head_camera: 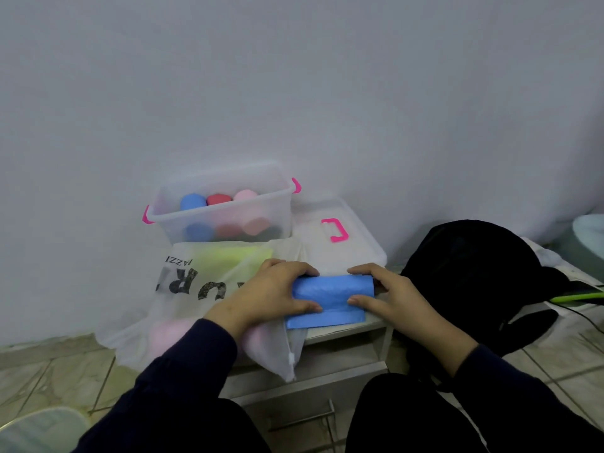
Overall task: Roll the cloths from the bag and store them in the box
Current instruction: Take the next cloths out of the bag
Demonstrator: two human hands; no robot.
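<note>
A blue cloth (333, 294) lies partly rolled on a small white cabinet top (346, 328), its flat tail towards me. My left hand (271, 292) grips the roll's left end and my right hand (389, 294) grips its right end. Left of the roll, a translucent white bag (183, 299) with dark lettering lies with yellow-green and pink cloths showing through. Behind it stands a clear box (225, 207) with pink latches, holding a blue, a red and a pink rolled cloth.
The box's white lid (336, 237) with a pink handle lies to the right of the box. A black backpack (470, 276) leans at the right, with a green rod (575, 297) beside it. A grey wall rises behind, and tiled floor surrounds the cabinet.
</note>
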